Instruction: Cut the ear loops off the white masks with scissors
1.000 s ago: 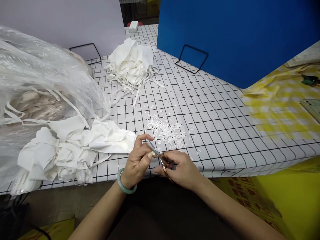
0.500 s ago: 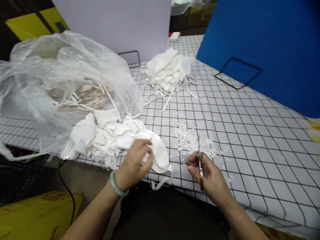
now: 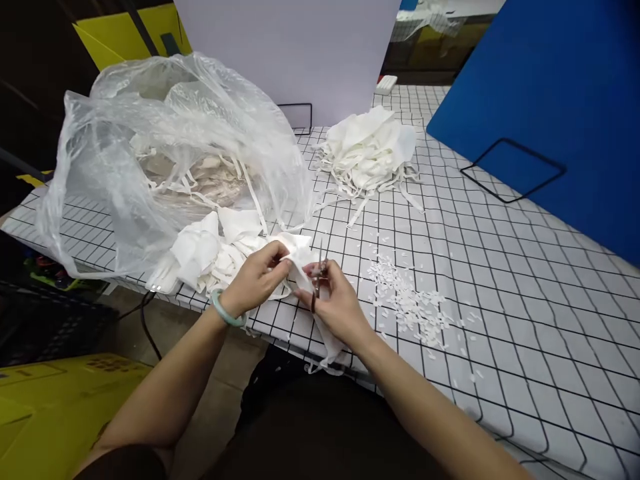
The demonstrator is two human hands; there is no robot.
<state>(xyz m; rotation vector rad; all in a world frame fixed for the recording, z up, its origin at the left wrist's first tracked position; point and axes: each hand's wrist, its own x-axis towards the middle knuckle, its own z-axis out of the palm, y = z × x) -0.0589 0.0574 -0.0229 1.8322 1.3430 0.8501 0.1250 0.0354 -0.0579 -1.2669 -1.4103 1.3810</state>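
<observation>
Small scissors point(image 3: 317, 283) sit in my right hand point(image 3: 336, 305), blades pointing away from me. My right thumb and fingertips also touch the edge of a white cloth piece point(image 3: 299, 257). My left hand point(image 3: 260, 277), with a pale green bangle on the wrist, pinches the same piece from the left. Its lower part and a thin strap hang over the table's front edge. Under and beside my left hand lies a heap of white cloth pieces with straps point(image 3: 200, 250). Small white clippings point(image 3: 407, 300) are scattered right of my hands.
A large clear plastic bag point(image 3: 185, 100) holding strapped pieces stands at the back left. Another white cloth pile point(image 3: 370, 150) lies at the back middle. Lilac point(image 3: 290, 53) and blue panels point(image 3: 530, 87) stand behind the checked tablecloth point(image 3: 500, 267). A yellow box point(image 3: 55, 413) is below left.
My right hand has moved left with the scissors, from the clippings to the cloth. My left hand has closed on a cloth piece and lifted its edge. The view has shifted left.
</observation>
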